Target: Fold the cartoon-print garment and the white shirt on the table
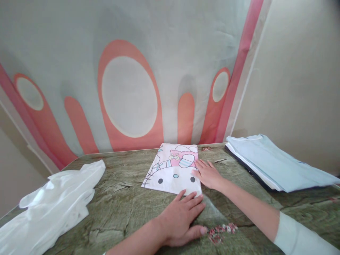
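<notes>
A folded cloth (174, 169) is laid flat on the table (119, 212), at the centre of the frame and slightly below the middle. Its pale, whitish ground is printed with a cartoon cat: a white face with two dark oval eyes, a small blue nose and black whiskers is shown in the lower part, while a pink outfit with a bow and blue-striped details is seen above. The outline is made up of mostly straight edges, with the left side slanted outward toward the bottom.

The lower right edge is touched by the fingertips of the left hand (180, 220), which is held open, palm down, with the fingers spread. The right edge is partly covered by the fingers of the right hand (209, 174), also opened out flat. Nothing is gripped by either hand.

A crumpled white garment (53, 205) is spread at the lower left, well apart from the cloth. At the right, a stack of folded clothes (278, 163) is topped by a light blue piece, with white and dark layers seen below. Beside the left thumb, a red-and-white flower print (216, 233) is seen on the wood-patterned tabletop. The upper frame is filled by a grey backdrop (170, 32) marked with coral shapes.
</notes>
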The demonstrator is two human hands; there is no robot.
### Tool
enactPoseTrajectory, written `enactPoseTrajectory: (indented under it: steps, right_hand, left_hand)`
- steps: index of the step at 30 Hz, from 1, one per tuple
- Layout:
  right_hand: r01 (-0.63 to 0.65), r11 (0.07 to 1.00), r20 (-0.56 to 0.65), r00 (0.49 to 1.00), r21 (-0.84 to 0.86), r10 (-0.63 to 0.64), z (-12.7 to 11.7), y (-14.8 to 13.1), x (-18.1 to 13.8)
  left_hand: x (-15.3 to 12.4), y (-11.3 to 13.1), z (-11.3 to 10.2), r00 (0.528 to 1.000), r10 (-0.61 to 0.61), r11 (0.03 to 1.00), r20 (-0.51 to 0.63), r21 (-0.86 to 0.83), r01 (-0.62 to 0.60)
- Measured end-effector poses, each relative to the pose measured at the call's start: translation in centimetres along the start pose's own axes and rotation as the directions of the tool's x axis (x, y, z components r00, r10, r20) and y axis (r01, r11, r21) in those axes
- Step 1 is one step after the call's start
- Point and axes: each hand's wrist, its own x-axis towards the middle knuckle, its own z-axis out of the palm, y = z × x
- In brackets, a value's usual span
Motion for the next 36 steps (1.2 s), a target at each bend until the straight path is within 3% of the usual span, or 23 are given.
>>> enactPoseTrajectory:
  steps: [2, 9, 16, 21, 24, 29, 34, 36]
  right_hand:
    - [-0.068, 0.998, -0.017, 0.998, -0.015, 0.068, 0.1, -0.2, 1.2]
    - [0.145, 0.989, 0.059, 0.987, 0.032, -0.146, 1.0, -1.4, 2.4]
    - [0.24, 0.971, 0.034, 0.97, 0.012, -0.241, 0.7, -0.9, -1.4]
    - [0.311, 0.949, 0.07, 0.947, 0.044, -0.314, -0.3, -0.5, -5.1]
    - [0.352, 0.934, 0.065, 0.932, 0.062, -0.356, -1.5, -0.4, -5.7]
    - [0.347, 0.928, 0.007, 0.936, 0.137, -0.351, -2.5, -2.6, -2.5]
    - [0.475, 0.85, 0.077, 0.861, 0.229, -0.503, -0.8, -5.9, 2.9]
    - [0.472, 0.859, 0.105, 0.861, 0.196, -0.497, -0.1, -6.0, 5.2]
  left_hand:
    - [-0.1, 0.0, 0.0, 1.0, 0.006, 1.0, 0.005, -0.01, -0.006]
    - [-0.3, -0.9, -0.5, 0.999, 0.006, 1.0, -0.047, 0.011, -0.005]
    - [-0.8, -3.3, -1.9, 0.96, -0.179, 0.97, -0.213, 0.127, 0.209]
    - [-1.2, -4.3, -1.2, 0.954, -0.224, 0.956, -0.199, 0.148, 0.255]
    - [-1.2, -4.5, -0.3, 0.964, -0.211, 0.962, -0.162, 0.141, 0.234]
    - [-1.2, -4.2, 0.7, 0.969, -0.2, 0.963, -0.142, 0.156, 0.221]
    - [-1.2, -3.8, 0.9, 0.96, -0.214, 0.955, -0.182, 0.169, 0.245]
    - [-1.3, -3.8, 0.9, 0.961, -0.217, 0.955, -0.173, 0.165, 0.245]
